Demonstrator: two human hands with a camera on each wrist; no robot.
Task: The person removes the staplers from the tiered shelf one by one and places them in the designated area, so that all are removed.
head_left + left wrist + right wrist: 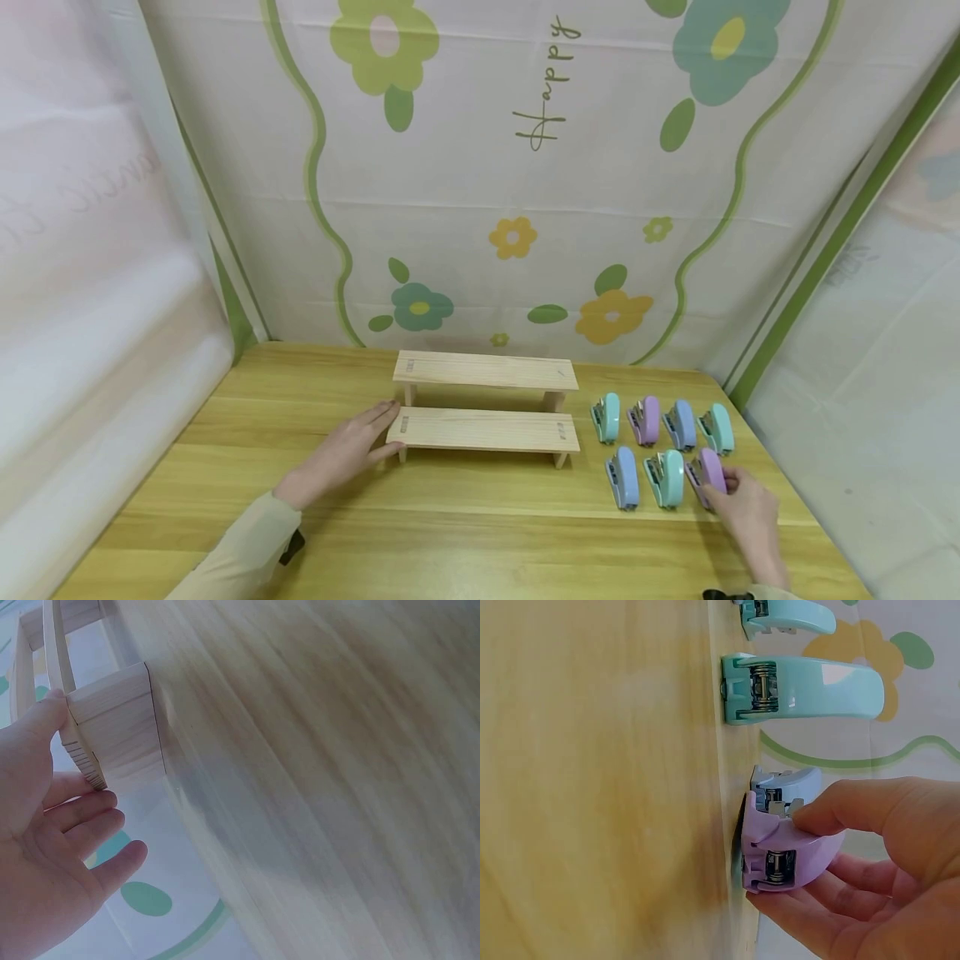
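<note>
A two-tier light wood shelf stands near the back of the table, with an upper board (486,370) behind a lower board (483,430). My left hand (348,450) holds the lower board's left end; in the left wrist view the thumb and fingers (101,814) span its two edges. At the right, my right hand (750,508) pinches a purple stapler (707,478), the rightmost of the front row. The right wrist view shows that stapler (787,844) between thumb and fingers, close to the tabletop. Beside it in the front row stand a mint stapler (665,479) and a blue stapler (622,478).
Behind the front row stand a mint stapler (606,418), a purple stapler (644,420), a blue stapler (679,425) and another mint stapler (717,429). Flower-print cloth (450,183) hangs at the back, with more cloth at both sides of the wooden table (450,542).
</note>
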